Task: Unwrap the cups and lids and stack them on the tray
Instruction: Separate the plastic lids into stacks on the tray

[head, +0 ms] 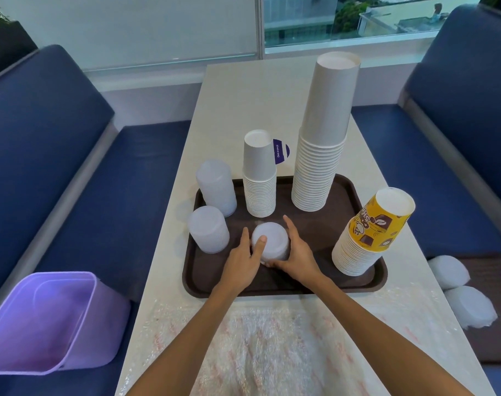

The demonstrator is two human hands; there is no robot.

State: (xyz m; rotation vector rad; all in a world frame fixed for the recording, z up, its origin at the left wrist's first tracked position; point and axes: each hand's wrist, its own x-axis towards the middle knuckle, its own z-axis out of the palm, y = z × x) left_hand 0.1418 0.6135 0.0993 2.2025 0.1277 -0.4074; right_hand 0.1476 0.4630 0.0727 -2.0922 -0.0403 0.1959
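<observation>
Blue padded benches (57, 144) flank a pale tabletop (243, 95) on both sides. A crinkled sheet of clear plastic wrap (272, 344) covers the near end of the tabletop.

A brown tray (315, 232) sits mid-tabletop, just beyond the wrap. A purple bin (49, 324) stands tilted on the left bench, open side up.

On the tray, all cups upside down:
- Tall stack of white cups (320, 155) at back right, upright.
- Yellow printed cup stack (369, 235) at the near right corner, leaning right.
- Shorter white cup stack (259, 181) at back centre.
- Two translucent lid stacks at the left edge: one at the back (216, 185), one nearer (208, 232).

A second brown tray (489, 310) lies on the right bench. Two wrapped white bundles (448, 271) rest at its left edge; I can't tell what is inside them.

The low stack of translucent lids (272, 238) is on the tray, front centre, between the hands. Left hand (243, 258): the grip is loose, with the thumb lying on top of the stack and the fingers straight beside its left side. Right hand (295, 252): the grip is wide, with the fingers straight along the right side and the thumb at the near base.

A small purple card (280, 151) stands behind the shorter white stack.
</observation>
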